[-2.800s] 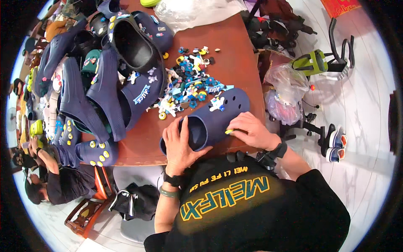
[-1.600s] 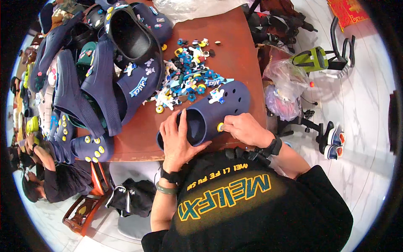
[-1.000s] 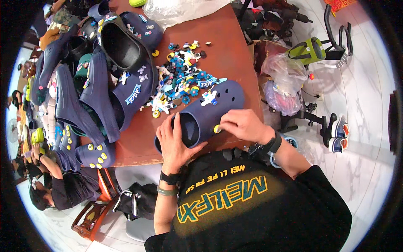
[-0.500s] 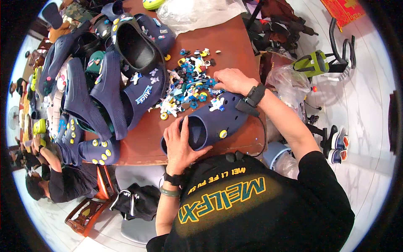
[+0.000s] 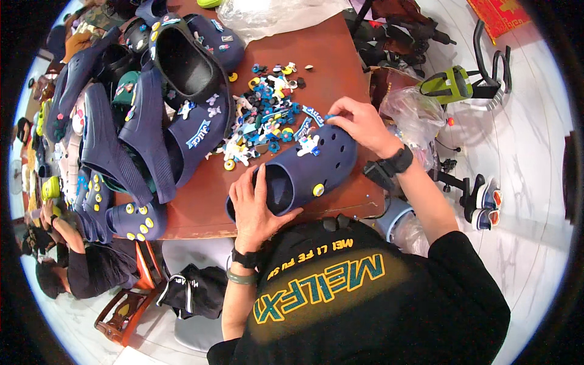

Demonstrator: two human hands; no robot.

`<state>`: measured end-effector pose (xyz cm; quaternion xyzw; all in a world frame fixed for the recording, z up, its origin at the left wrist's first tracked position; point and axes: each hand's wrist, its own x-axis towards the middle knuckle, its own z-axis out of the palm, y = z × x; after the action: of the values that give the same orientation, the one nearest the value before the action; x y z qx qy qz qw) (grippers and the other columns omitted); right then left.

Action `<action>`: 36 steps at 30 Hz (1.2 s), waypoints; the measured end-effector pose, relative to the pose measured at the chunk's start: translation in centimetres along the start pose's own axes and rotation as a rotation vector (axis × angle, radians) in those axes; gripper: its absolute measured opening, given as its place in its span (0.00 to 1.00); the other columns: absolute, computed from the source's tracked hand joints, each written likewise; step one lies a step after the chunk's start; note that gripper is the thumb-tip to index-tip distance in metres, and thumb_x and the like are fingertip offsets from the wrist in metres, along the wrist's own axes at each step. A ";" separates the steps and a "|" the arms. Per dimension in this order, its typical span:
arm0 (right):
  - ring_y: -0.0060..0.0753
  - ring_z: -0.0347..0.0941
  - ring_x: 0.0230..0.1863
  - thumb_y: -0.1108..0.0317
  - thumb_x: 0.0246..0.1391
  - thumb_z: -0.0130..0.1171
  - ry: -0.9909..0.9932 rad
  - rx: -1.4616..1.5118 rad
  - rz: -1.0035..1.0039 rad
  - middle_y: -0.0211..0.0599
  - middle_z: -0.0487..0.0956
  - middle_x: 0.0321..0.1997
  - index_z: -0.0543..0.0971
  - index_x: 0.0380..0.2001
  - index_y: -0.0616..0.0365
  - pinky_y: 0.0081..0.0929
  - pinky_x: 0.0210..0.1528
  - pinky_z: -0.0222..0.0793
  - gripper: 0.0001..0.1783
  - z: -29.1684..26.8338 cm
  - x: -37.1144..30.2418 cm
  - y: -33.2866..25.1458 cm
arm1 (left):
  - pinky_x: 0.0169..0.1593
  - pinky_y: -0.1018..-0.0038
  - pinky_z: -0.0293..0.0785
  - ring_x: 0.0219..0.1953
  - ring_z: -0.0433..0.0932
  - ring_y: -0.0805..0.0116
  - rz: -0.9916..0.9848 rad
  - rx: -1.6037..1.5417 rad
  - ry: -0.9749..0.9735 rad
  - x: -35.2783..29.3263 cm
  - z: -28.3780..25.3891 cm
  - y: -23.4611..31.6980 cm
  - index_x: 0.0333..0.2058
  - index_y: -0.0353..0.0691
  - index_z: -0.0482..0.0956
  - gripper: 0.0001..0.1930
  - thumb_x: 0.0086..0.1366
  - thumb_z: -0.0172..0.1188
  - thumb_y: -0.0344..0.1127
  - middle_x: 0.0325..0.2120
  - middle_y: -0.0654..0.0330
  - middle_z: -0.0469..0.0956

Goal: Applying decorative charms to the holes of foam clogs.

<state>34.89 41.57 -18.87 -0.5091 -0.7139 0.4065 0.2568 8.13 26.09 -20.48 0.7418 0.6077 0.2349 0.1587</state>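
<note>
My left hand [image 5: 256, 207] is wrapped over the heel opening of a navy clog [image 5: 292, 164], thumb along its near side. The clog lies on the table with its holed toe pointing to the far right. A white figure charm [image 5: 309, 145] and a round yellow charm [image 5: 318, 190] sit on its upper. Just beyond the toe, my right hand [image 5: 359, 125] pinches a small blue charm [image 5: 330, 118]; its exact shape is hidden. Beside the toe lie banner-shaped charms [image 5: 312, 115], at the edge of a loose pile of mixed charms [image 5: 267, 109].
Several navy clogs [image 5: 146, 134] are heaped on the left of the brown table [image 5: 322, 55]. A clear plastic sheet [image 5: 280, 21] lies at the far edge. A co-worker [image 5: 91, 261] sits at the left. Beyond the right edge are a clear bag [image 5: 413, 118] and a blue bucket [image 5: 395, 219].
My right hand has drawn back from the pile's edge to just beyond the clog's toe, and a small blue charm now shows in its fingertips. My left hand keeps its hold on the clog.
</note>
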 end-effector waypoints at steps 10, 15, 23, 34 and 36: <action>0.39 0.75 0.43 0.69 0.47 0.66 0.153 -0.244 -0.408 0.35 0.79 0.37 0.81 0.34 0.56 0.33 0.47 0.70 0.09 1.2 -4.2 0.9 | 0.62 0.52 0.56 0.60 0.62 0.47 -0.009 0.051 -0.038 -0.1 0.2 -0.1 0.65 0.37 0.56 0.61 0.35 0.78 0.58 0.59 0.49 0.63; 0.36 0.74 0.42 0.70 0.42 0.67 0.335 -0.459 -0.589 0.30 0.78 0.37 0.82 0.35 0.53 0.35 0.45 0.68 0.12 2.4 -4.4 1.3 | 0.62 0.52 0.57 0.60 0.62 0.47 -0.002 0.042 -0.028 -0.2 0.2 -0.1 0.65 0.38 0.56 0.60 0.35 0.78 0.58 0.59 0.50 0.63; 0.35 0.71 0.42 0.71 0.45 0.63 0.125 -0.654 -0.611 0.27 0.78 0.36 0.82 0.37 0.51 0.35 0.53 0.59 0.12 0.1 -4.7 0.4 | 0.62 0.51 0.57 0.60 0.62 0.46 0.004 0.031 -0.013 -0.2 0.1 -0.2 0.65 0.38 0.56 0.60 0.36 0.78 0.58 0.59 0.49 0.62; 0.34 0.70 0.36 0.70 0.45 0.66 0.418 -0.642 -0.432 0.29 0.73 0.28 0.82 0.34 0.52 0.36 0.48 0.61 0.10 4.6 -5.6 -0.7 | 0.63 0.51 0.56 0.60 0.61 0.45 0.002 0.023 -0.023 -0.1 0.0 0.0 0.64 0.37 0.58 0.59 0.36 0.78 0.57 0.59 0.49 0.62; 0.35 0.69 0.37 0.71 0.46 0.66 0.356 -0.662 -0.453 0.30 0.73 0.29 0.82 0.34 0.54 0.36 0.49 0.61 0.09 3.8 -5.7 -0.9 | 0.62 0.52 0.56 0.59 0.62 0.45 0.003 0.004 -0.012 -0.1 -0.2 0.1 0.62 0.37 0.60 0.56 0.37 0.77 0.56 0.58 0.48 0.63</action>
<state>33.44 34.90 -19.90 -0.4568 -0.8438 -0.0048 0.2816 8.11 26.01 -20.30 0.7446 0.6059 0.2293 0.1606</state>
